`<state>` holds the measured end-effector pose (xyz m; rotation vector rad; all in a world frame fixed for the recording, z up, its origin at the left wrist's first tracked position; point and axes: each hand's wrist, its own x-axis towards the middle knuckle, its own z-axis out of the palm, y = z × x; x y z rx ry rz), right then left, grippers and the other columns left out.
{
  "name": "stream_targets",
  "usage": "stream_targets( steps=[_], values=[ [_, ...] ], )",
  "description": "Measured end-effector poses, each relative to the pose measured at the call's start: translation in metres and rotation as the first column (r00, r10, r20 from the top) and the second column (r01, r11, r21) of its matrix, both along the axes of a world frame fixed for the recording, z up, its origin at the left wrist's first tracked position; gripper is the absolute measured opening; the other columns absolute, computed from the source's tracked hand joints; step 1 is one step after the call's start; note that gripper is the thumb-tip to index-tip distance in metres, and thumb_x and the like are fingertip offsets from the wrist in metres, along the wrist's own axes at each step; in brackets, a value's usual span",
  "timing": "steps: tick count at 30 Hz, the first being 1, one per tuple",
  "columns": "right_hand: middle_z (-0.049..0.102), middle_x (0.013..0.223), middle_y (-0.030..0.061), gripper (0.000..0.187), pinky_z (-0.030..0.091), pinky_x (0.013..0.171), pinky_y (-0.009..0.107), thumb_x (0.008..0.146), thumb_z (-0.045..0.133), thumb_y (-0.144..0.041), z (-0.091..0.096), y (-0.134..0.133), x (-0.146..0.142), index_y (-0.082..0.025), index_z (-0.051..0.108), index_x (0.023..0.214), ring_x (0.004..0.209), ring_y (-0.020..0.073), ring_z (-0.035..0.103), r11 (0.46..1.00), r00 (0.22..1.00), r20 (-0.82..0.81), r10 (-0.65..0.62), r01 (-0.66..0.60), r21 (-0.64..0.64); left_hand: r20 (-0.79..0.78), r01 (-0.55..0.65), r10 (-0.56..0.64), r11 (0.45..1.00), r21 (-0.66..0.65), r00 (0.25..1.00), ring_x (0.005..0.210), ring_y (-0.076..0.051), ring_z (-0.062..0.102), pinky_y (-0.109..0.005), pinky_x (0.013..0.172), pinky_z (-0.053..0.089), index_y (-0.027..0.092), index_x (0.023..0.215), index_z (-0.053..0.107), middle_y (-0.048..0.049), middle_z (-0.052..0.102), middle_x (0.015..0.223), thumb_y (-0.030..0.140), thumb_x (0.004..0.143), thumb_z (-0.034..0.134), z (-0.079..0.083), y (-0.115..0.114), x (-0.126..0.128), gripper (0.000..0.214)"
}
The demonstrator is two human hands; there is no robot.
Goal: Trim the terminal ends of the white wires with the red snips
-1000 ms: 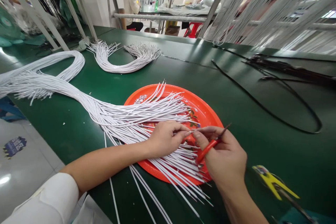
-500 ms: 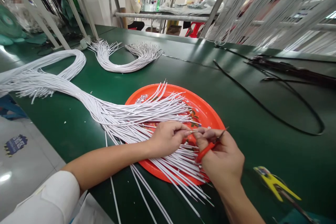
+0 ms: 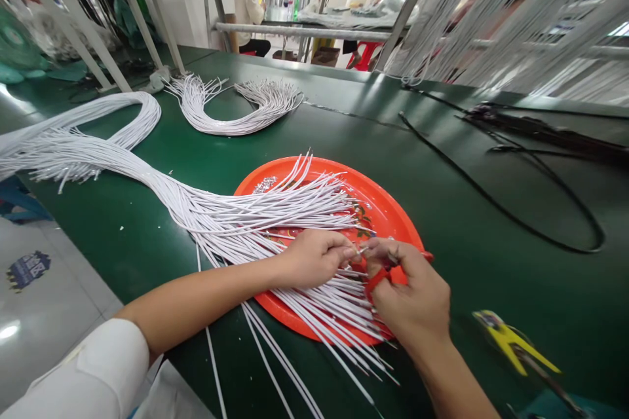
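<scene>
Over the red tray [image 3: 393,203], my left hand [image 3: 317,260] pinches the thin end of a white wire [image 3: 362,251]. My right hand [image 3: 415,291] meets it from the right, its thumb and forefinger at the same wire end. Red-handled scissors [image 3: 377,283] are tucked in my right hand; its fingers hide most of the blades. Beneath both hands, a thick bundle of white wires [image 3: 236,213] fans across the tray, its cut ends pointing right. Small silvery pieces [image 3: 265,184] lie at the tray's far left.
Yellow-handled pliers [image 3: 514,344] lie right of the tray on the green table [image 3: 344,131]. A curved white wire bundle [image 3: 230,121] rests farther back. Black cables [image 3: 535,131] loop at the right. Hanging wires [image 3: 452,19] and rack posts line the far edge; people sit beyond.
My right hand has shifted slightly left and turned. The scissors have turned with it: the dark tip that stuck out at the upper right is gone, and a red part shows there.
</scene>
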<state>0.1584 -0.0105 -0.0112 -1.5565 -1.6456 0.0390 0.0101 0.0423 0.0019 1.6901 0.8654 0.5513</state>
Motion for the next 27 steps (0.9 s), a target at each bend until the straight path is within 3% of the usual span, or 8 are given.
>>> stream_targets(
  steps=[3,5,9,12,15,17,21,27],
  values=[
    [0.067,0.077,0.0029,0.011,0.048,0.064,0.031,0.074,0.052,-0.025,-0.001,0.002,0.003,-0.022,0.06,0.082,0.069,0.0182,0.063,0.999,0.999,-0.042,0.012,-0.015,-0.049,0.006,0.019,-0.019,0.997,-0.074,1.0,0.063,-0.01,0.05,-0.021,0.06,0.038,0.013,0.073,0.062,0.0004,0.059,0.068,0.028,0.08,0.049,-0.003,0.002,0.001,0.021],
    [0.067,0.077,0.0031,0.013,0.049,0.066,0.032,0.074,0.056,-0.03,0.0,0.003,0.001,-0.022,0.06,0.083,0.069,0.0181,0.063,0.992,0.981,-0.183,-0.062,0.042,-0.115,0.031,-0.043,0.046,0.996,-0.084,0.998,0.064,-0.011,0.053,-0.021,0.06,0.04,0.013,0.076,0.064,-0.0005,0.061,0.069,0.028,0.078,0.053,-0.005,0.002,0.002,0.019],
    [0.065,0.072,0.0017,0.027,0.052,0.061,0.031,0.068,0.065,-0.04,0.01,0.004,-0.007,-0.02,0.058,0.085,0.062,0.0162,0.062,0.965,0.786,-0.581,-0.213,0.075,-0.253,0.058,-0.194,0.196,0.98,-0.031,0.979,0.062,-0.011,0.055,-0.022,0.06,0.041,0.012,0.079,0.067,-0.0016,0.063,0.067,0.027,0.077,0.057,-0.004,-0.001,0.004,0.018],
    [0.061,0.062,-0.0013,0.034,0.048,0.048,0.026,0.066,0.067,-0.044,0.018,0.003,-0.012,-0.019,0.057,0.086,0.048,0.0122,0.056,0.949,0.686,-0.69,-0.231,0.002,-0.316,0.028,-0.233,0.232,0.961,0.148,0.972,0.063,-0.011,0.055,-0.022,0.06,0.04,0.014,0.076,0.068,-0.0019,0.064,0.069,0.024,0.075,0.059,-0.002,-0.003,0.003,0.014],
    [0.061,0.062,-0.0003,0.035,0.048,0.048,0.026,0.065,0.068,-0.045,0.02,0.001,-0.013,-0.018,0.057,0.085,0.052,0.0139,0.058,0.942,0.72,-0.65,-0.245,0.019,-0.335,0.0,-0.23,0.241,0.924,0.305,0.97,0.063,-0.011,0.054,-0.023,0.061,0.039,0.015,0.076,0.069,-0.0017,0.064,0.069,0.021,0.076,0.058,-0.002,-0.004,0.002,0.013],
    [0.064,0.068,0.0019,0.035,0.05,0.055,0.03,0.062,0.07,-0.043,0.018,0.001,-0.012,-0.019,0.058,0.084,0.06,0.0173,0.062,0.943,0.768,-0.592,-0.243,0.045,-0.329,-0.015,-0.215,0.234,0.916,0.34,0.972,0.064,-0.011,0.054,-0.023,0.062,0.039,0.016,0.076,0.068,-0.0016,0.064,0.069,0.021,0.077,0.056,-0.003,-0.004,0.002,0.014],
    [0.066,0.076,0.0036,0.027,0.051,0.064,0.035,0.066,0.065,-0.04,0.013,0.0,-0.01,-0.02,0.059,0.083,0.069,0.0199,0.064,0.948,0.873,-0.448,-0.192,0.048,-0.314,-0.043,-0.218,0.24,0.933,0.285,0.97,0.067,-0.012,0.056,-0.023,0.063,0.04,0.016,0.077,0.068,-0.0014,0.065,0.072,0.023,0.079,0.053,-0.004,-0.004,0.002,0.016],
    [0.066,0.077,0.0032,0.019,0.05,0.066,0.031,0.072,0.057,-0.035,0.009,-0.001,-0.005,-0.022,0.061,0.086,0.07,0.0186,0.063,0.976,0.972,-0.201,-0.121,0.08,-0.202,-0.047,-0.173,0.183,0.969,0.176,0.982,0.064,-0.012,0.054,-0.022,0.059,0.04,0.014,0.078,0.066,-0.0018,0.065,0.071,0.028,0.082,0.048,-0.004,-0.004,0.002,0.023]
  ],
)
